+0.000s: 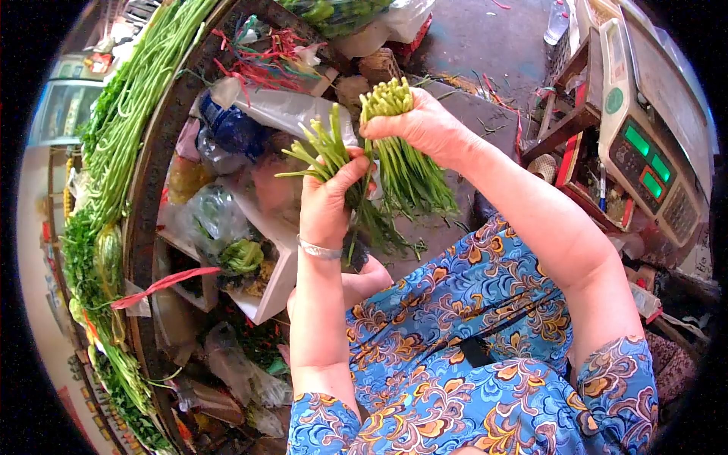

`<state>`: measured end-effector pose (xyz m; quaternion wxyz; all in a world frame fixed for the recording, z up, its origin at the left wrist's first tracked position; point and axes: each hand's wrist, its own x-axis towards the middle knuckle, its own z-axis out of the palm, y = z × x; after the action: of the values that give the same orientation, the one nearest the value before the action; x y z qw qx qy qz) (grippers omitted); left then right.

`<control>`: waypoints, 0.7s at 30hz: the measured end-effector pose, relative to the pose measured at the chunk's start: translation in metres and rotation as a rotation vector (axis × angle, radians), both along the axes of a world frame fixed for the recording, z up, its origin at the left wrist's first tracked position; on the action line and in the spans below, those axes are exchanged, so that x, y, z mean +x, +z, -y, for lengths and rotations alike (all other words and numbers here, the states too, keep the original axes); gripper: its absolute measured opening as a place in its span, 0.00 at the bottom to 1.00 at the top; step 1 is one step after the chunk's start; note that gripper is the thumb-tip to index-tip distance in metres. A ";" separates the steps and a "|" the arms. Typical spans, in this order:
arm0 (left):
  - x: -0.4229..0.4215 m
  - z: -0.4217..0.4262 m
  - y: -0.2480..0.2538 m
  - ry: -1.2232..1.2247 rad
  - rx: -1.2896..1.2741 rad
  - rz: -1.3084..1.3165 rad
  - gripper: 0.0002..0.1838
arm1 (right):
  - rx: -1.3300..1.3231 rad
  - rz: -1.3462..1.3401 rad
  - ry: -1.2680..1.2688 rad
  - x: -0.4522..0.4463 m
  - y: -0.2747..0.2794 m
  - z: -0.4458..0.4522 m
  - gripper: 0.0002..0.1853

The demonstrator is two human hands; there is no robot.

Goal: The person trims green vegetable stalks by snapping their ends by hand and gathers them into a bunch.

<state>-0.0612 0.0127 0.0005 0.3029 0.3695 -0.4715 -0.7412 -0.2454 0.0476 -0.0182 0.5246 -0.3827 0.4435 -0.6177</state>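
Observation:
My right hand (426,127) is closed around the upper end of a thick bunch of green vegetable stems (413,178), its cut ends level at the top and its long stems hanging below. Just left of it, my left hand (330,201) grips a smaller bunch of green stems (324,145). Those ends fan out unevenly above the fist, and leafy tips droop beneath it. The two bunches are side by side, close together in front of my lap. Part of my left fingers is hidden behind the stems.
Long green beans (129,152) and leafy greens lie along a shelf at the left. A white foam box (277,280) and bagged vegetables (216,216) sit below it. Red ties (277,57) hang at the top. A digital scale (644,152) stands at the right.

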 end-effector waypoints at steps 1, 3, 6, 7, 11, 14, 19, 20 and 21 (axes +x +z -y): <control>0.000 0.001 0.000 0.001 -0.001 -0.001 0.09 | -0.002 0.067 0.006 -0.003 0.002 -0.001 0.08; 0.002 0.004 0.001 -0.037 0.003 0.009 0.09 | -0.002 0.152 0.016 -0.007 0.005 -0.001 0.10; 0.003 0.005 0.000 -0.081 -0.028 0.034 0.10 | 0.014 0.215 0.051 -0.012 0.011 -0.005 0.10; 0.004 0.005 -0.001 -0.104 -0.042 0.036 0.10 | 0.016 0.200 0.069 -0.013 0.010 -0.004 0.10; 0.004 0.005 -0.001 -0.150 -0.076 0.036 0.10 | -0.039 0.090 0.038 -0.010 0.005 -0.002 0.08; 0.002 -0.001 -0.001 -0.130 -0.074 0.047 0.10 | -0.015 0.112 0.054 -0.007 0.010 -0.003 0.10; -0.002 -0.004 -0.006 -0.254 -0.142 0.155 0.04 | 0.001 0.063 0.183 -0.002 0.008 -0.007 0.12; -0.002 -0.005 -0.006 -0.255 -0.141 0.155 0.04 | 0.013 0.062 0.215 -0.002 0.003 -0.005 0.11; -0.003 -0.006 -0.005 -0.248 -0.129 0.161 0.04 | 0.002 0.071 0.213 -0.002 0.003 -0.006 0.11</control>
<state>-0.0638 0.0182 -0.0044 0.1931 0.3466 -0.5829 -0.7091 -0.2471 0.0534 -0.0156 0.6030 -0.4049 0.3823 -0.5712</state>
